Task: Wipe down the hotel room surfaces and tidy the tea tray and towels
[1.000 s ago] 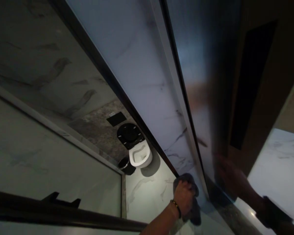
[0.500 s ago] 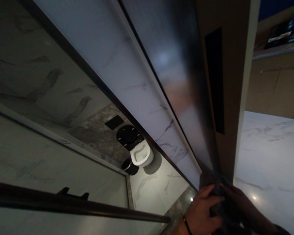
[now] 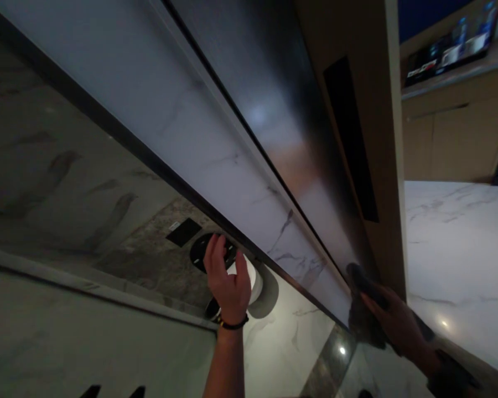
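The right hand (image 3: 398, 325) has its grip closed on a dark grey cloth (image 3: 362, 323) at the lower end of the shiny panel (image 3: 269, 119). The left hand (image 3: 229, 287), its grip open and fingers loosely bent, overlaps the toilet (image 3: 255, 281) in view.

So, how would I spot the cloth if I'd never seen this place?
Follow the shiny panel slanting through the picture towards the lower right. Near its bottom end, the right hand holds the dark grey cloth. Its rumpled outline sets it apart from the panel's straight edges.
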A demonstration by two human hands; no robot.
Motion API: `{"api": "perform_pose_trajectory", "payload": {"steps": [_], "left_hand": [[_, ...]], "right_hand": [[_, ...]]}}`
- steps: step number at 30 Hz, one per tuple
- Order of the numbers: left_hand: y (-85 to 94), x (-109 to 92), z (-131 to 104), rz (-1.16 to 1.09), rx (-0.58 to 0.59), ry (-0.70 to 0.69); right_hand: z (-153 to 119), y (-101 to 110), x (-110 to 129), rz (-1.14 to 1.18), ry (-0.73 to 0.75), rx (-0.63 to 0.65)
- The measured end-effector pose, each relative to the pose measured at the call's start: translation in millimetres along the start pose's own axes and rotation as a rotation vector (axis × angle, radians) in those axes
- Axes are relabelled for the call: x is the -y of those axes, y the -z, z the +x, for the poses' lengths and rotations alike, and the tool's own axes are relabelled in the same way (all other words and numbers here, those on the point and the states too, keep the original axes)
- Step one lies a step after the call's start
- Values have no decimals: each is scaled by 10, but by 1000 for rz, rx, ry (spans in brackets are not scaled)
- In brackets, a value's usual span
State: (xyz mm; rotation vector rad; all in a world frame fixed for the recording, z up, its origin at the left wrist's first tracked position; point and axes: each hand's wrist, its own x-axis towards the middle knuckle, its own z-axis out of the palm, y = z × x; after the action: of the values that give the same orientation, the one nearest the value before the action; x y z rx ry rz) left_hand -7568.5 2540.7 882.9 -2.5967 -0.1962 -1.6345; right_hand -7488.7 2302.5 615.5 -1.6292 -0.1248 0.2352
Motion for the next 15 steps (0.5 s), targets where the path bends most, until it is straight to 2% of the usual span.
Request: {"api": "perform_pose_trajectory", "payload": {"steps": [4, 8, 11, 15], "left_hand": [[-241, 161, 143, -116, -64, -105], [-500, 362, 136, -82, -140, -270], [-661, 478, 110, -104, -179, -311], [-788, 516, 65, -246, -203, -224]], "right_hand": [[101, -700, 280, -8, 194, -7], [282, -1289, 502, -65, 260, -84], [294, -1555, 488, -110, 322, -162], [216, -1691, 393, -164, 436, -159]]}}
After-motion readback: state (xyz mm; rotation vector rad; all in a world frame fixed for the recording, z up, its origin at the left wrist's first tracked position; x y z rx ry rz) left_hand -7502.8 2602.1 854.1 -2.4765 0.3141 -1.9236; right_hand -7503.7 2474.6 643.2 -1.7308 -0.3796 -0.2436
